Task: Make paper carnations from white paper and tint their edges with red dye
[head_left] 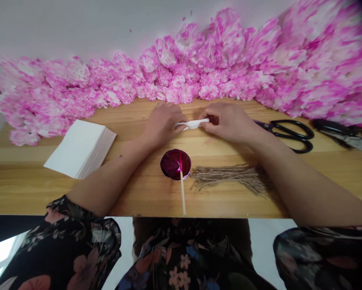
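A folded strip of white paper (194, 124) is stretched between my two hands above the middle of the table. My left hand (165, 123) pinches its left end, and my right hand (226, 121) pinches the right end between thumb and fingers. Nearer to me stands a small bowl of dark magenta liquid (169, 164), with a thin wooden stick (183, 195) leaning out over its rim. A bundle of thin brown twine pieces (226, 175) lies to the right of the bowl. On the left rests a thick stack of white paper squares (78, 147).
Pink and white paper flowers (181, 68) are heaped along the back of the wooden table (132, 193), up against the wall. Black-handled scissors (292, 131) lie beyond my right forearm. Dark-handled pliers (335, 129) are at the far right.
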Motion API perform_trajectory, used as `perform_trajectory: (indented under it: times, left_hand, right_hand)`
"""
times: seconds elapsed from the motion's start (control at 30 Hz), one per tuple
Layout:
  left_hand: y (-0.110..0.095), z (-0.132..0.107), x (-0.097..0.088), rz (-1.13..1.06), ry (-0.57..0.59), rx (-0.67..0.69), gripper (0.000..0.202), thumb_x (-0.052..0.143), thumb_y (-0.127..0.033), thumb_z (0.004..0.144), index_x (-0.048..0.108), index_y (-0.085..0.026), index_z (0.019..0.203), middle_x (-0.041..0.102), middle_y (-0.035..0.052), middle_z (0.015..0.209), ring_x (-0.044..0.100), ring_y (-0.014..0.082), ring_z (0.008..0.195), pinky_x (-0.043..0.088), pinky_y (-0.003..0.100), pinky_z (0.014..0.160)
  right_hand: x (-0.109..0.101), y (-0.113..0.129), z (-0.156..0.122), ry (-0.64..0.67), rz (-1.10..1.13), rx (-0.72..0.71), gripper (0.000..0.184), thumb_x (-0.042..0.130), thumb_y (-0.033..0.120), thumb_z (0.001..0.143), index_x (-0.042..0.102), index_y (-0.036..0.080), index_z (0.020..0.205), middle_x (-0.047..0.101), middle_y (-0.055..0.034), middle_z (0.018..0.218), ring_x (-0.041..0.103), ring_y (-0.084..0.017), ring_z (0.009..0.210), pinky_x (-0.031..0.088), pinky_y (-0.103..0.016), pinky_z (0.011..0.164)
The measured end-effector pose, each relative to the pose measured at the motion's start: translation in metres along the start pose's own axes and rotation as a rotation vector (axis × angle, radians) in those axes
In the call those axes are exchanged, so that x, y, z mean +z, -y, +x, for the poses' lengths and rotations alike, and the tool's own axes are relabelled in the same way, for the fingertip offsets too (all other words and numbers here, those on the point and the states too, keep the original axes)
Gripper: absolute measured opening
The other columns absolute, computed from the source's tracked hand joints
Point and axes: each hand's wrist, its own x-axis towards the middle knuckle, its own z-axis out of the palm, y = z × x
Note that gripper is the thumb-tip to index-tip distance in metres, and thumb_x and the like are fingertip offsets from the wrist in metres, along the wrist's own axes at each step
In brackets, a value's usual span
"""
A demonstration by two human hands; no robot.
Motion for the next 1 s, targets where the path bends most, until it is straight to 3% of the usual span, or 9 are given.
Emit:
perform_trajectory:
  times: [0.23, 0.47, 0.73, 1.0]
  left_hand:
    - [-0.002, 0.0, 0.002, -0.006, -0.004, -0.016, 0.021, 0.057, -0.034, 0.094, 0.074, -0.023, 0.099, 0.07, 0.0053, 0.093, 0.059, 0.0236, 0.096, 0.039, 0.039, 0.088]
    - [-0.004, 0.0, -0.001, -0.011, 0.032, -0.044, 0.02, 0.058, -0.034, 0.092, 0.073, -0.022, 0.099, 0.068, 0.0058, 0.093, 0.059, 0.0243, 0.098, 0.04, 0.039, 0.089]
    - [-0.001, -0.005, -0.005, -0.041, 0.012, -0.048, 0.025, 0.052, -0.019, 0.088, 0.073, -0.021, 0.1, 0.067, 0.0063, 0.094, 0.058, 0.0241, 0.096, 0.042, 0.04, 0.089]
    - [-0.007, 0.001, -0.003, -0.049, 0.054, -0.041, 0.023, 0.06, -0.037, 0.09, 0.071, -0.022, 0.105, 0.067, 0.0073, 0.101, 0.059, 0.026, 0.101, 0.04, 0.042, 0.092]
  right_hand:
    - [0.006, 0.004, -0.001, 0.0, -0.009, -0.15, 0.032, 0.06, 0.038, 0.087, 0.07, 0.025, 0.114, 0.071, -0.0079, 0.111, 0.061, -0.031, 0.104, 0.043, -0.041, 0.085]
    - [0.011, 0.009, 0.001, -0.028, -0.108, -0.078, 0.018, 0.056, 0.031, 0.088, 0.069, 0.023, 0.097, 0.071, -0.0098, 0.1, 0.061, -0.03, 0.099, 0.043, -0.04, 0.079]
    - [0.01, 0.006, 0.0, -0.038, -0.097, -0.076, 0.014, 0.056, 0.029, 0.087, 0.068, 0.024, 0.093, 0.071, -0.0088, 0.098, 0.061, -0.029, 0.096, 0.042, -0.039, 0.076]
    - [0.012, 0.009, 0.001, -0.028, -0.112, -0.075, 0.016, 0.055, 0.029, 0.088, 0.068, 0.025, 0.096, 0.071, -0.0088, 0.1, 0.06, -0.03, 0.098, 0.042, -0.039, 0.076]
